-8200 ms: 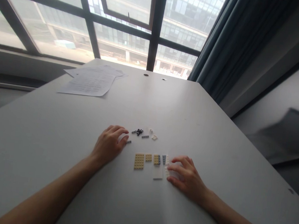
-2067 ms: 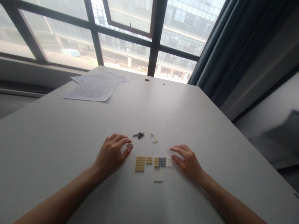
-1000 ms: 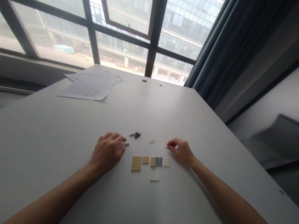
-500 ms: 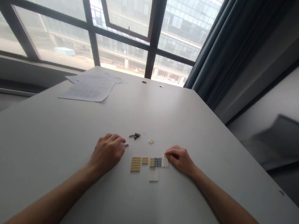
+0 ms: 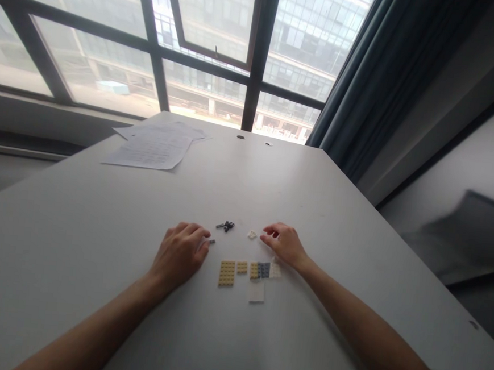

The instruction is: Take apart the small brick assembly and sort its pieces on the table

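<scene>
My left hand (image 5: pixel 184 249) rests on the table at the left, fingers curved and thumb apart from them. A small grey piece (image 5: pixel 212 241) lies at its fingertips. My right hand (image 5: pixel 284 244) is just right of a little group of white pieces (image 5: pixel 252 234), its thumb and fingers apart with nothing between them. In a row below lie a large tan building plate (image 5: pixel 227 273), a small tan plate (image 5: pixel 242 267), another tan plate (image 5: pixel 253 270), a blue-grey plate (image 5: pixel 263 270) and a white studded plate (image 5: pixel 275 271). Below them is a smooth white square (image 5: pixel 257 292).
Several black and grey pieces (image 5: pixel 228 226) lie between my hands, farther back. Printed papers (image 5: pixel 147 148) cover the table's far left corner. Windows (image 5: pixel 207 90) stand beyond the white table (image 5: pixel 315 190), with a dark curtain (image 5: pixel 366 86) at the right.
My right hand has moved up and left from the white studded plate to the small white pieces, and its fingers have spread. My left hand stays in place. The view has shifted slightly.
</scene>
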Demonstrator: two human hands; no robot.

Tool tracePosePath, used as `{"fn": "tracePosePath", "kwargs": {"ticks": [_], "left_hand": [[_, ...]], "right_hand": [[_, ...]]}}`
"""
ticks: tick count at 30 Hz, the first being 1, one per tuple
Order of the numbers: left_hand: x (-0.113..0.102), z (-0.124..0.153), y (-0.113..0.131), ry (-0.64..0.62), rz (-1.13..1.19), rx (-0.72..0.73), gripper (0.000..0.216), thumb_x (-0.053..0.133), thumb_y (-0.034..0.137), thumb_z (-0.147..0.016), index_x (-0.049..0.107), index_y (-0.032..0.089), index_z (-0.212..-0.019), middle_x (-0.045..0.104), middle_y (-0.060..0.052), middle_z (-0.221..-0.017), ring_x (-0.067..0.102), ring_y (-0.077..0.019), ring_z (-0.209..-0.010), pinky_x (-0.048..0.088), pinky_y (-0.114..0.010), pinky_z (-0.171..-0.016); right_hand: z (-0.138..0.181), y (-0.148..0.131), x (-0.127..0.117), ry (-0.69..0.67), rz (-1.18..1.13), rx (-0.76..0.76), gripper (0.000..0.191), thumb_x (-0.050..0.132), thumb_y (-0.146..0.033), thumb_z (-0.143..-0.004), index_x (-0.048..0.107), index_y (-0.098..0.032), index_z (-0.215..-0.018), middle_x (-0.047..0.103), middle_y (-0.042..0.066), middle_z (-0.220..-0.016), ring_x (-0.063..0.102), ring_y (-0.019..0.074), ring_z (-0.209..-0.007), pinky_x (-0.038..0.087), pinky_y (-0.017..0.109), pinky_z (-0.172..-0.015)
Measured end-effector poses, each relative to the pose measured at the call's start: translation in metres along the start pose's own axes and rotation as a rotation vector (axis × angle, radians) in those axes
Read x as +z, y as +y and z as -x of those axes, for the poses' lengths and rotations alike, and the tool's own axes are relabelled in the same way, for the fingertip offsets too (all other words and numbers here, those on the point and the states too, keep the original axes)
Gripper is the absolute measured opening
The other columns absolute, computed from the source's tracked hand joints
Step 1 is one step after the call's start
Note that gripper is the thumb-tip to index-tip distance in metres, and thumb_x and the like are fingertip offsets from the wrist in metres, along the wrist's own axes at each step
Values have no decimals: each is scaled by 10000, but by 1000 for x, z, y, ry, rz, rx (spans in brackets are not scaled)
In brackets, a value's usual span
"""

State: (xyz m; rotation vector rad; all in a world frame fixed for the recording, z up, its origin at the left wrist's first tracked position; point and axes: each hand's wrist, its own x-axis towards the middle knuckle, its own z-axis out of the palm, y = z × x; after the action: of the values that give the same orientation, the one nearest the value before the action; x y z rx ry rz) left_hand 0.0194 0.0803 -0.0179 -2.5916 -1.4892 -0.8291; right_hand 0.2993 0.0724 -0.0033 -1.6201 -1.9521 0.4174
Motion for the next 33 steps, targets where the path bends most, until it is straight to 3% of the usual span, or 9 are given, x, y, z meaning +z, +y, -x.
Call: {"fn": "tracePosePath", "kwargs": {"ticks": [4, 8, 16, 29, 33], "left_hand": [[-1, 0, 1, -10, -4, -13, 180, 491, 272, -834, 647, 200, -888, 675, -74, -962, 554, -262, -940, 398, -417, -821], [0, -1, 2, -37, -9, -43, 203, 487, 277, -832, 661, 195, -899, 674, -72, -966, 551, -261, -950, 388, -410, -830], [-1, 0, 3, -52, -5, -48, 197, 487, 288, -840, 653, 198, -897, 669, -64, -972, 546, -261, -955, 378, -408, -839], [1, 0, 2, -52, -9, -42, 183, 495, 290, -848, 648, 202, -899, 667, -60, -977, 538, -252, -962, 367, -398, -853], [1, 0, 2, -41, -14, -50, 182, 497, 287, -845, 646, 200, -900, 666, -62, -976, 538, -255, -969, 369, -401, -854]], "right_hand": [[-19, -14, 17, -49, 81, 17, 165, 676, -340, -776, 718, -194, -842, 672, 33, -829, 590, 139, -709, 442, 266, -708], [-23, -5, 12, -88, 52, -23, 121, 669, -256, -768, 729, -197, -856, 647, 15, -809, 569, 113, -691, 429, 240, -713], [4, 41, -20, -103, -119, 1, 150, 662, -234, -764, 745, -191, -882, 602, 4, -758, 511, 98, -620, 418, 227, -639], [24, 39, -17, -72, -120, -67, 112, 679, -234, -731, 734, -199, -822, 596, 18, -758, 504, 139, -724, 394, 252, -659], [22, 41, -19, -74, -219, -4, 159, 659, -265, -742, 728, -189, -863, 600, 24, -790, 514, 136, -708, 406, 253, -641]]}}
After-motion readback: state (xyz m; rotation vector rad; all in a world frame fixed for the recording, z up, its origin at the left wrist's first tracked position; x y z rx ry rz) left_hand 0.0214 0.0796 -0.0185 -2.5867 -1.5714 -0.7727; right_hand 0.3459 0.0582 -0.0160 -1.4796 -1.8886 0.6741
